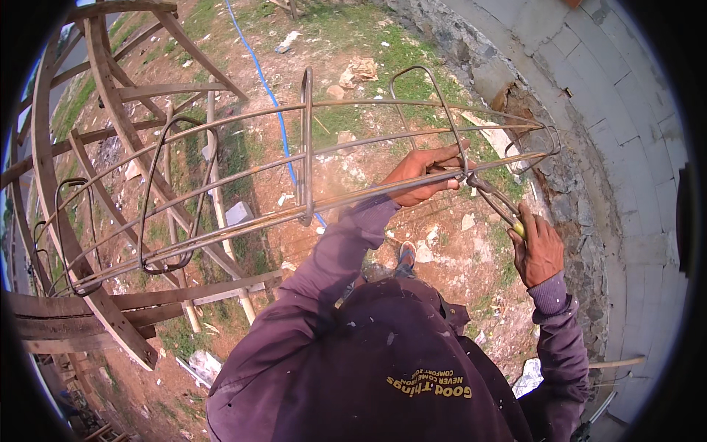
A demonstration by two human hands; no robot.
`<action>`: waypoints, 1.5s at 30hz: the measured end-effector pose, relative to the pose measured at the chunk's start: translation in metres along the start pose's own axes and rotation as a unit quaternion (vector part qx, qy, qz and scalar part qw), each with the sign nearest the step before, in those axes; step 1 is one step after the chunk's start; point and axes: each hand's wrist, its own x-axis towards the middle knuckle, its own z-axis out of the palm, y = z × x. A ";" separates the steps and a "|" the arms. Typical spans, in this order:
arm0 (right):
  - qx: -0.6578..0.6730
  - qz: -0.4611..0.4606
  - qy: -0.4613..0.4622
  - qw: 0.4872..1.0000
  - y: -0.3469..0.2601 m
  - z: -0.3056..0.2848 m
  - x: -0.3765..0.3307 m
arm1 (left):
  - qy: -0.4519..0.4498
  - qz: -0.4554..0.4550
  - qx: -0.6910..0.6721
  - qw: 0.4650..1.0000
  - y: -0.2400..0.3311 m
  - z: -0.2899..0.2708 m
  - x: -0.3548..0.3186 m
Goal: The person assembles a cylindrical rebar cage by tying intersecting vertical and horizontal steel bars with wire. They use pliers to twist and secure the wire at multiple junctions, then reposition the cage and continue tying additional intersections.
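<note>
A long cage of steel reinforcing bars (254, 225) stretches from the far left to the right in front of me. Bent stirrups ring it at intervals. My left hand (423, 177) is closed around the near lower bars, close beside a stirrup (452, 118). In my right hand (541, 250) is a pair of pincers (497, 199) with a yellowish-green grip. Their jaws meet the crossing of that stirrup and the lower bars, just right of my left fingertips. Any tie wire there is too small to make out.
A wooden frame of beams (110, 96) stands at the left, partly under the cage. A blue hose (258, 70) crosses the littered soil and grass behind the cage. On the right, a rough stone edge (582, 214) borders a grey block surface (641, 169).
</note>
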 end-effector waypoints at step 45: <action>0.274 -0.223 -0.454 0.818 0.146 0.073 0.001 | 0.202 -0.074 0.488 0.846 -0.020 0.222 -0.025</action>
